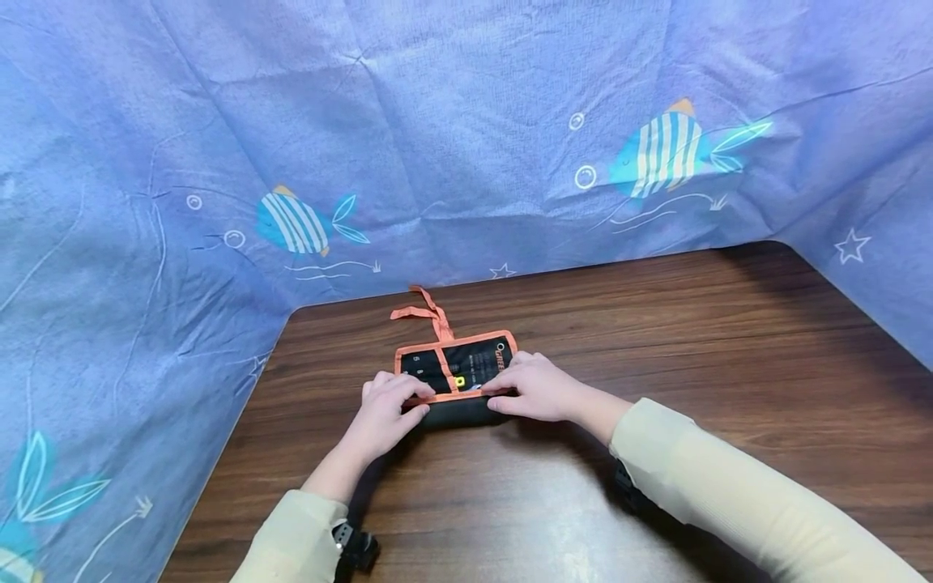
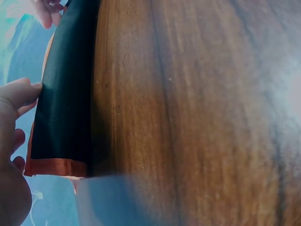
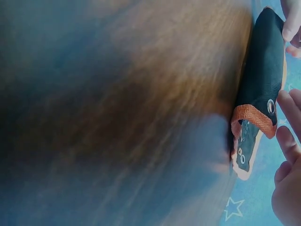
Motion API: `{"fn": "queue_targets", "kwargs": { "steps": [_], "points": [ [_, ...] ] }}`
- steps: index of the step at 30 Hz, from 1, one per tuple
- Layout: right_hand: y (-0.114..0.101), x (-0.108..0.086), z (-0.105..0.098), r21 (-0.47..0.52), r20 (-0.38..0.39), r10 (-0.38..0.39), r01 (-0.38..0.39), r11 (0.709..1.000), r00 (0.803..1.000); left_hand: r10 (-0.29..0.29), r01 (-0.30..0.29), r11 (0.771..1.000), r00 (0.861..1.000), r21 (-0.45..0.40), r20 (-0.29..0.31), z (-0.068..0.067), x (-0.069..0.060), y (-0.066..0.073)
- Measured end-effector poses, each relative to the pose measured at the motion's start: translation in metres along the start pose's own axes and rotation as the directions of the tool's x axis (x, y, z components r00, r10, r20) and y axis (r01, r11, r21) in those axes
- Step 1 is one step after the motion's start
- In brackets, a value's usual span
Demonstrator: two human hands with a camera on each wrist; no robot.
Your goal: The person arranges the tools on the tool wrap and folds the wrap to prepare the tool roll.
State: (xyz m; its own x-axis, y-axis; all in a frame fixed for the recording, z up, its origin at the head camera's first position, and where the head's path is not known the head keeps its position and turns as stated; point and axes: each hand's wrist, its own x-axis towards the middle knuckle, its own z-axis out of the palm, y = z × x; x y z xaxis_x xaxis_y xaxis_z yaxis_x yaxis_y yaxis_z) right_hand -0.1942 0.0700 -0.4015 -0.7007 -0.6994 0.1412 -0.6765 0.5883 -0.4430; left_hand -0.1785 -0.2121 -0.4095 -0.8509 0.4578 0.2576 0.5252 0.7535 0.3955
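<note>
A black fabric tool roll (image 1: 461, 413) with orange trim lies partly folded on the table, its near part doubled over into a thick fold. My left hand (image 1: 385, 411) pinches the folded edge near its left end, thumb in front and fingers on top. At the right end my right hand (image 1: 538, 389) pinches the same edge. Beyond the fold, the flat part shows orange lettering, small white print and a yellow mark. Orange ties (image 1: 435, 316) spread out from its far edge. In the right wrist view, a metal eyelet (image 3: 271, 106) sits near the roll's open end. The roll's inside is hidden.
The dark wood-grain table (image 1: 656, 340) extends around the roll on all sides. A blue cloth (image 1: 466, 146) printed with fish and stars hangs behind and along both sides of it. Dark wrist devices (image 1: 355, 547) sit under the pale sleeves (image 1: 717, 470).
</note>
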Motion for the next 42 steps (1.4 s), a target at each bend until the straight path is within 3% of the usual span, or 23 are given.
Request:
{"fn": "queue_targets", "kwargs": {
  "steps": [6, 14, 33, 42],
  "points": [
    [0.001, 0.002, 0.002, 0.017, 0.020, 0.030, -0.030, 0.999, 0.999, 0.010, -0.010, 1.000, 1.000, -0.010, -0.021, 0.003, -0.005, -0.003],
    [0.004, 0.000, 0.004, 0.034, 0.019, 0.030, -0.031, 0.999, 0.999, -0.041, 0.041, 0.999, 0.999, 0.006, 0.021, 0.003, -0.009, -0.007],
    [0.012, 0.006, 0.018, -0.054, 0.006, 0.082, -0.082, 0.995, 0.997, -0.074, 0.070, 0.995, 0.996, 0.065, 0.058, 0.012, -0.009, -0.019],
    [0.018, 0.009, 0.018, 0.007, 0.026, 0.105, -0.105, 0.994, 0.994, -0.103, 0.106, 0.994, 0.989, -0.021, 0.106, 0.014, -0.003, -0.023]
  ]
}}
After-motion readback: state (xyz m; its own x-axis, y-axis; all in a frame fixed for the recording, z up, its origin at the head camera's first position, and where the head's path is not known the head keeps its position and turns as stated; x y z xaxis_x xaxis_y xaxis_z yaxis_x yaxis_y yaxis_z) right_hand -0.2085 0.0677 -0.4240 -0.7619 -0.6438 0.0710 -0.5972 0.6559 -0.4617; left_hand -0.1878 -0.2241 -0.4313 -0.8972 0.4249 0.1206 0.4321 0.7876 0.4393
